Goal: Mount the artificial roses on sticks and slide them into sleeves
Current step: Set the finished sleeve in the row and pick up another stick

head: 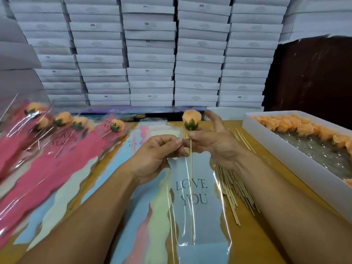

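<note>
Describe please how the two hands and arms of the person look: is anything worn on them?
Both forearms are bare as far as the picture shows, with no sleeve in view. The left hand and the right hand wear no gloves. No ring, watch or bracelet is visible on either. The fingernails are short and appear unpainted. No marks or tattoos show on the arms.

Centre of the counter (253,242), a sleeve (198,202) lies with a stick (191,187) running down inside it, the rose (191,119) on top. Left hand (152,157) pinches the sleeve's mouth; right hand (215,141) pinches the stick just under the rose. Loose sticks (231,189) lie right of the sleeve, the tray of roses (297,162) further right. Finished sleeved roses (62,134) lie far left, empty sleeves (122,168) between. Stacked boxes (150,54) stand behind.
</note>
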### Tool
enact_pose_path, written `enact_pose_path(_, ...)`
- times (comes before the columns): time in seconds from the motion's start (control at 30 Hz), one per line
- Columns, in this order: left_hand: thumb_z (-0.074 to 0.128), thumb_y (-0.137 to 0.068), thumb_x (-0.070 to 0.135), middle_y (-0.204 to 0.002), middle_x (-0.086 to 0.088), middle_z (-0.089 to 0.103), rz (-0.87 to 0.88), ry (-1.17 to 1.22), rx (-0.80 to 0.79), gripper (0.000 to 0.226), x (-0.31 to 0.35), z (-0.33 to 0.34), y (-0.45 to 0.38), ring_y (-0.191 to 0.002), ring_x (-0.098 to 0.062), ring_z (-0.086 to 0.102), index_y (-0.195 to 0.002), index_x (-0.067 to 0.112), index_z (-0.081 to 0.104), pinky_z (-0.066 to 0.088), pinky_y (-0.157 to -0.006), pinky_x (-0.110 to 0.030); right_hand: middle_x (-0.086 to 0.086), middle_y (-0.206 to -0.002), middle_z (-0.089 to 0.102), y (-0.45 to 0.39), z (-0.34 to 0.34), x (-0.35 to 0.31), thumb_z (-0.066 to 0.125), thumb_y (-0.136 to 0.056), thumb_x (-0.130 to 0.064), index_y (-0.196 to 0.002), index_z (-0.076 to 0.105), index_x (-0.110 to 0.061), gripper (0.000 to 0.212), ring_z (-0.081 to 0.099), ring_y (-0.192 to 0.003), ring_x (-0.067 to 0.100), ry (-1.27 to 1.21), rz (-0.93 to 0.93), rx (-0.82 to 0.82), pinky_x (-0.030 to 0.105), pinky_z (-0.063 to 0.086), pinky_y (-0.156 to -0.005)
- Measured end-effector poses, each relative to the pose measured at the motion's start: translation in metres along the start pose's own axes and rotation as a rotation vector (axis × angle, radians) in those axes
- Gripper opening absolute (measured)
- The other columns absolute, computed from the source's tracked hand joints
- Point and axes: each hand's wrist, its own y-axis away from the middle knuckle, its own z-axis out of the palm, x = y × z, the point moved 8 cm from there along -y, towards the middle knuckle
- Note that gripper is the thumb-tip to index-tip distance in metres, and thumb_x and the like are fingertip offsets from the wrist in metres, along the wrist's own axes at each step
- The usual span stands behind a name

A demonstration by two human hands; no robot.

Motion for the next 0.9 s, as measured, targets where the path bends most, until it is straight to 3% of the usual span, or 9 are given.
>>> enact_pose_path(0.03,0.063,-0.088,0.035,-0.094,-0.010,0.070,-0.005,-0.006,-0.009,0.024,0.000,0.002,0.001,-0.075,-0.008,0.066,-0.073,0.022,0.076,0.048,-0.058,-0.017,0.016,-0.123,0.069,0.001,0.003,-0.001,0.081,-0.072,-0.009,-0.138,0.041,-0.037,0.082,0.074,-0.092,0.033,-0.043,-0.003,-0.046,0.034,0.062,-0.076)
enact_pose_path(0.17,0.059,-0.089,0.036,-0.078,0.003,0.070,-0.007,-0.062,0.006,0.025,0.000,0.003,0.001,-0.066,-0.006,0.060,-0.072,0.025,0.074,0.045,-0.047,-0.015,0.019,-0.115,0.072,0.004,0.007,-0.005,0.057,-0.101,-0.011,-0.118,0.071,-0.009,0.022,0.074,-0.093,0.038,-0.089,-0.012,-0.080,0.038,0.062,-0.074)
enact_pose_path(0.27,0.060,-0.087,0.040,-0.085,-0.005,0.069,-0.001,-0.134,0.054,0.025,0.000,0.000,-0.001,-0.070,-0.012,0.059,-0.070,0.026,0.071,0.044,-0.048,-0.017,0.015,-0.101,0.077,0.005,0.003,-0.007,0.053,-0.101,-0.006,-0.102,0.075,-0.009,0.022,0.075,-0.088,0.033,-0.012,-0.063,-0.059,0.035,0.062,-0.070)
enact_pose_path(0.33,0.059,-0.087,0.041,-0.087,-0.007,0.070,0.010,-0.171,0.057,0.026,0.000,0.001,-0.002,-0.069,-0.010,0.061,-0.069,0.026,0.070,0.044,-0.049,-0.018,0.012,-0.096,0.076,0.005,0.000,-0.007,0.058,-0.099,-0.009,-0.109,0.071,-0.010,0.017,0.073,-0.085,0.032,0.018,-0.072,-0.043,0.039,0.062,-0.072)
enact_pose_path(0.43,0.058,-0.089,0.041,-0.079,0.000,0.070,0.030,-0.218,0.046,0.027,0.001,0.003,-0.002,-0.065,-0.007,0.062,-0.069,0.025,0.068,0.045,-0.049,-0.018,0.008,-0.094,0.072,0.004,-0.002,-0.005,0.066,-0.094,-0.019,-0.121,0.066,-0.014,0.027,0.067,-0.081,0.027,0.020,-0.053,-0.039,0.049,0.061,-0.081)
enact_pose_path(0.57,0.057,-0.090,0.042,-0.075,0.004,0.069,0.034,-0.266,0.026,0.028,-0.001,0.004,-0.003,-0.066,-0.007,0.061,-0.070,0.026,0.068,0.047,-0.054,-0.019,0.004,-0.085,0.070,0.008,0.007,-0.001,0.067,-0.093,-0.018,-0.116,0.072,-0.014,0.023,0.063,-0.068,0.014,0.123,-0.030,-0.089,0.031,0.058,-0.064)
enact_pose_path(0.67,0.057,-0.089,0.044,-0.072,0.007,0.066,0.048,-0.303,0.031,0.030,0.000,0.005,-0.003,-0.059,-0.002,0.057,-0.067,0.026,0.066,0.043,-0.052,-0.014,0.006,-0.087,0.069,0.008,0.004,0.004,0.064,-0.097,-0.018,-0.113,0.072,-0.011,0.018,0.064,-0.074,0.017,0.160,0.010,-0.053,0.033,0.059,-0.067)
enact_pose_path(0.77,0.056,-0.088,0.048,-0.070,0.009,0.061,0.083,-0.375,0.070,0.033,0.002,0.002,-0.003,-0.054,-0.003,0.047,-0.069,0.022,0.063,0.037,-0.050,-0.013,0.006,-0.091,0.070,0.008,0.000,0.006,0.061,-0.100,-0.027,-0.096,0.076,-0.018,0.017,0.065,-0.087,0.023,0.160,0.039,-0.022,0.040,0.057,-0.073)
enact_pose_path(0.9,0.056,-0.099,0.031,-0.074,0.002,0.052,0.190,-0.448,0.201,0.033,0.008,-0.003,-0.005,-0.059,-0.011,0.039,-0.076,0.009,0.061,0.033,-0.055,-0.017,0.006,-0.086,0.072,0.009,0.003,0.009,0.054,-0.103,-0.039,-0.089,0.072,-0.017,0.032,0.068,-0.078,0.020,0.150,0.081,-0.034,0.037,0.053,-0.066)
